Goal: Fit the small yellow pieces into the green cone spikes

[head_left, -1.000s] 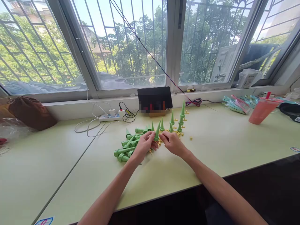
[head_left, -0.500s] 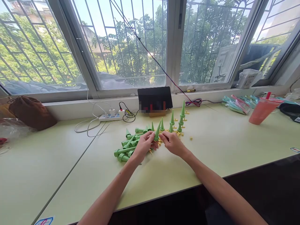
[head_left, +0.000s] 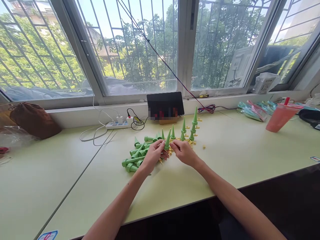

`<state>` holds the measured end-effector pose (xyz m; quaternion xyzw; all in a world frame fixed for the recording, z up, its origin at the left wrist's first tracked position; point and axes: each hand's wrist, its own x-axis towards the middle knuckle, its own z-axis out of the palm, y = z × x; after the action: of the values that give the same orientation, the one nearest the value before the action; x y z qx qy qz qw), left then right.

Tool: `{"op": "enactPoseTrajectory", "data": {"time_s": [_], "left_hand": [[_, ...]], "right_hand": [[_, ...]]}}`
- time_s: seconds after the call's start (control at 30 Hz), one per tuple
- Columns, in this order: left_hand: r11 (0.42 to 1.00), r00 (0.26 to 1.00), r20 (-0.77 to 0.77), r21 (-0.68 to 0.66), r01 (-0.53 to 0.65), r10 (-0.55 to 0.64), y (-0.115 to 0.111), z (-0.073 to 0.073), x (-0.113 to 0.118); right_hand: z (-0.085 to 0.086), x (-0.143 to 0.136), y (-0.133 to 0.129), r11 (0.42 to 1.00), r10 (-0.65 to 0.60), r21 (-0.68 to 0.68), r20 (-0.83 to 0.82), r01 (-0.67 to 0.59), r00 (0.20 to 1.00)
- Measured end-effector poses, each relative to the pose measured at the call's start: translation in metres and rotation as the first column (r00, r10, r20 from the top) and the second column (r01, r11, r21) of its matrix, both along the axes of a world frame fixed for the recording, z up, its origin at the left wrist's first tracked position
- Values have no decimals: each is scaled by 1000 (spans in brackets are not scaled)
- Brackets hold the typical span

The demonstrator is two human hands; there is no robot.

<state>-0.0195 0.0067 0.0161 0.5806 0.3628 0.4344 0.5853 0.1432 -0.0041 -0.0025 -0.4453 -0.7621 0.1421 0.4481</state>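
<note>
My left hand (head_left: 153,156) grips a green cone-shaped spike (head_left: 167,140), held tip up over the pale green table (head_left: 225,156). My right hand (head_left: 183,152) is closed beside it, fingertips pinched at the spike's base where small yellow parts (head_left: 171,150) lie; what it pinches is hidden. A pile of green spikes (head_left: 136,157) lies flat to the left of my left hand. Three assembled spikes (head_left: 193,126) stand upright just beyond my hands.
A dark tablet (head_left: 165,105) leans at the window sill behind the spikes. A white power strip with cables (head_left: 117,125) lies left of it. A brown bag (head_left: 33,119) sits far left; an orange drink cup (head_left: 279,117) and plastic packets (head_left: 252,111) far right.
</note>
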Motion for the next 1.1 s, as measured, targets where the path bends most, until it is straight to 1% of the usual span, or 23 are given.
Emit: {"op": "enactPoseTrajectory", "data": {"time_s": [0.53,1.1], "left_hand": [[1000,1000,4,-13,12,-12,-2,2,0],[1000,1000,0,-14,13,-13,-1,2,0]], "right_hand": [[1,0,-1,1000,2,14,9,-2,1000],[1,0,-2,1000,8,-7,-3,-8,1000]]}}
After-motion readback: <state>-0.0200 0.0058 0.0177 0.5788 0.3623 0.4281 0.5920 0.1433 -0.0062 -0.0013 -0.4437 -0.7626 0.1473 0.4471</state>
